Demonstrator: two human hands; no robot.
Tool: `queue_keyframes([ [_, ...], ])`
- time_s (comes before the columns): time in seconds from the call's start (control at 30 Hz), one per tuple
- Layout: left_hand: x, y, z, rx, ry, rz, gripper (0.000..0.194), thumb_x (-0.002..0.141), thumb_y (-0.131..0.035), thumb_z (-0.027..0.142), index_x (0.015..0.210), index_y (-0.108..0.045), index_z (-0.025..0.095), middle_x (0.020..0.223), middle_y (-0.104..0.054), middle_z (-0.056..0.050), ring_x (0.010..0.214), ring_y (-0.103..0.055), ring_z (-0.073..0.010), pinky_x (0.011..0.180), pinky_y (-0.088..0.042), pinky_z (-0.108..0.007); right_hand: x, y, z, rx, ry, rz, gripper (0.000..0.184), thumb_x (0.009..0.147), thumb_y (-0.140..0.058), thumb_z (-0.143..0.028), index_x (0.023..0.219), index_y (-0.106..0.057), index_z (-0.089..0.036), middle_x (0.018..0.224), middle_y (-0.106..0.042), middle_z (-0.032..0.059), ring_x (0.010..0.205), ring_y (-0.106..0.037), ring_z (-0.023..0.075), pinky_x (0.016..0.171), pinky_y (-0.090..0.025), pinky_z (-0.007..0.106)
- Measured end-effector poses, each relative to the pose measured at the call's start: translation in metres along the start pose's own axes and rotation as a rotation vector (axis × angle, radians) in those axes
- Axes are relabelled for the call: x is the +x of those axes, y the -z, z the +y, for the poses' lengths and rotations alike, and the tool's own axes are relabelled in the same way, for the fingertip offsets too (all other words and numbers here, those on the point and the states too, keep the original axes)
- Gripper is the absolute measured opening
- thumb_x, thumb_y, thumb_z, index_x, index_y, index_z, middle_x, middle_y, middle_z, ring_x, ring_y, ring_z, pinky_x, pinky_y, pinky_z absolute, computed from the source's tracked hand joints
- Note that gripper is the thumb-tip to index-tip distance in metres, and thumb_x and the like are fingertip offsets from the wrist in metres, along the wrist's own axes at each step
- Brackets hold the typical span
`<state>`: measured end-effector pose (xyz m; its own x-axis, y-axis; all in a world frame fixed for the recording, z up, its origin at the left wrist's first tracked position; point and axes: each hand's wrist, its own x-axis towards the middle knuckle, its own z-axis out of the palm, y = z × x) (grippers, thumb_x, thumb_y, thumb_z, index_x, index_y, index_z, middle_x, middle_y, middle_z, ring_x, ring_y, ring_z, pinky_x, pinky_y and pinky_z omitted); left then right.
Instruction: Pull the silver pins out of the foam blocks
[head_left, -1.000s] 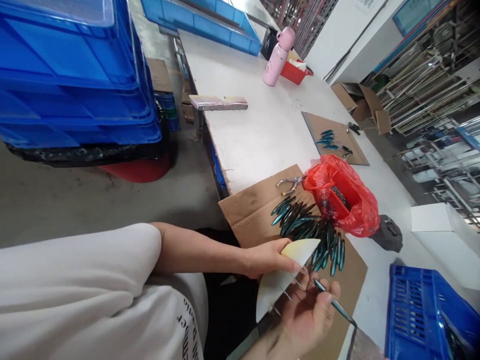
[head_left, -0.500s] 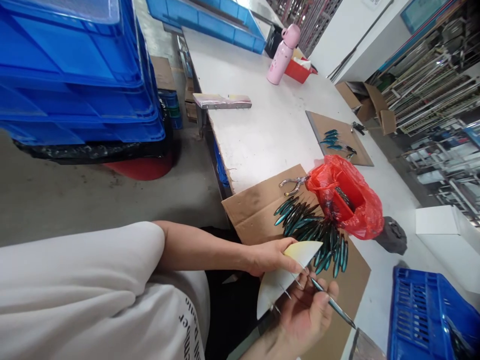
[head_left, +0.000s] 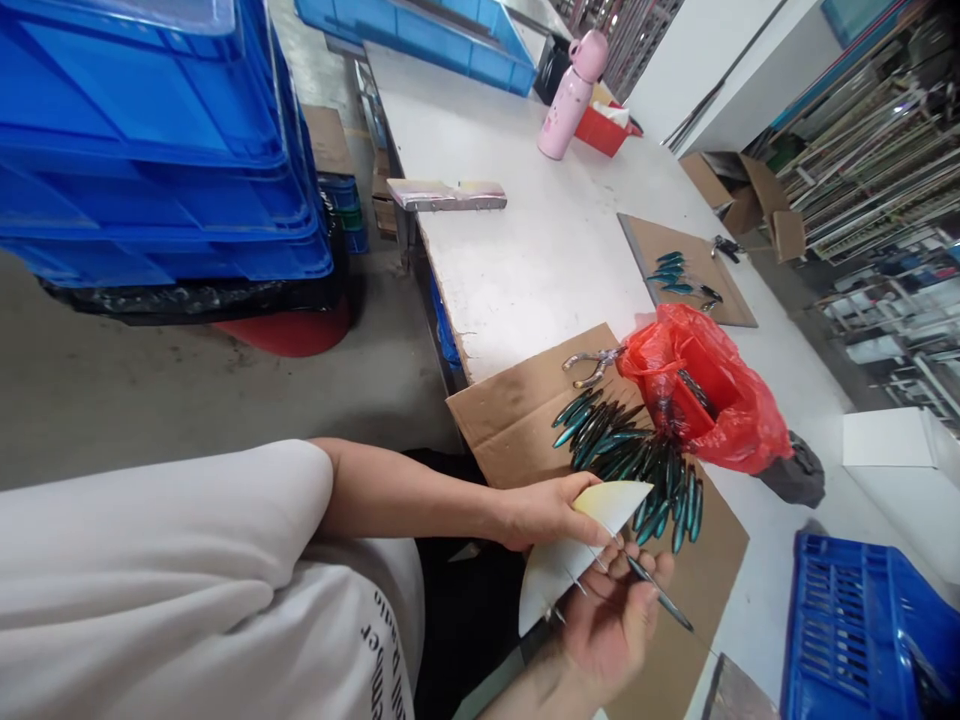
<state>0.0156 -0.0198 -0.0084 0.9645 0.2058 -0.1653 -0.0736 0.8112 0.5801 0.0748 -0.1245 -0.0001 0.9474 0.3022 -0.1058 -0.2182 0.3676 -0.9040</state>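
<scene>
My left hand [head_left: 551,512] grips a half-round white and yellow board [head_left: 559,575], its thumb laid across the face. Several thin metal pins stick out from the board's straight edge. Close against that edge, my right hand [head_left: 611,620] is closed on a slim, dark teal fishing lure body [head_left: 660,592] between thumb and fingers. A thin wire seems to extend from its far end. The fingertips of both hands meet near the pins, where the contact is partly hidden. Beyond them, many similar lure bodies [head_left: 611,440] lie fanned out on a cardboard sheet [head_left: 517,410].
A red plastic bag [head_left: 750,420] lines a container beside the lures, with pliers [head_left: 592,365] nearby. A blue crate [head_left: 847,620] stands at lower right. Farther along the white table [head_left: 517,260] are a pink bottle [head_left: 570,100] and a second board [head_left: 686,270] with several lures. Blue bins [head_left: 150,180] are stacked at left.
The lure body in my right hand has turned slightly, its far end drawn in closer to the hand. My left hand keeps hold of the board. The view has shifted a little.
</scene>
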Motion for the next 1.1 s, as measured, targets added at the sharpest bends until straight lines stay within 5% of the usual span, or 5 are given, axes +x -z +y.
queue_keyframes([
  [0.33, 0.000, 0.000, -0.001, 0.052, -0.019, 0.011, 0.057, 0.057, -0.073, 0.025, 0.106, -0.043, 0.021, 0.083, -0.055, 0.000, 0.064, -0.052, -0.0097, 0.057, -0.043, -0.022, 0.004, 0.009, 0.003, -0.043, -0.006, -0.046, 0.023, 0.080, -0.043, -0.026, 0.097, -0.057, -0.030, 0.093, -0.052, -0.0043, 0.085, -0.053, 0.0056, 0.100, -0.033, 0.030],
  [0.7, -0.002, -0.001, -0.003, 0.064, -0.079, -0.035, 0.053, 0.061, -0.071, 0.024, 0.105, -0.042, 0.018, 0.089, -0.058, -0.004, 0.076, -0.055, -0.0125, 0.073, -0.042, -0.029, -0.011, 0.002, -0.011, -0.186, 0.164, -0.003, 0.039, 0.073, -0.054, -0.020, 0.111, -0.051, -0.026, 0.086, -0.058, -0.0043, 0.082, -0.059, 0.0135, 0.076, -0.048, 0.032],
  [1.1, -0.002, 0.000, -0.001, -0.067, -0.036, -0.049, 0.054, 0.060, -0.072, 0.023, 0.105, -0.042, 0.020, 0.081, -0.058, -0.002, 0.070, -0.057, -0.0134, 0.070, -0.044, -0.030, -0.012, -0.006, -0.009, -0.196, 0.187, -0.010, 0.032, 0.071, -0.057, -0.021, 0.103, -0.055, -0.024, 0.085, -0.060, -0.0049, 0.081, -0.060, 0.0137, 0.076, -0.049, 0.031],
])
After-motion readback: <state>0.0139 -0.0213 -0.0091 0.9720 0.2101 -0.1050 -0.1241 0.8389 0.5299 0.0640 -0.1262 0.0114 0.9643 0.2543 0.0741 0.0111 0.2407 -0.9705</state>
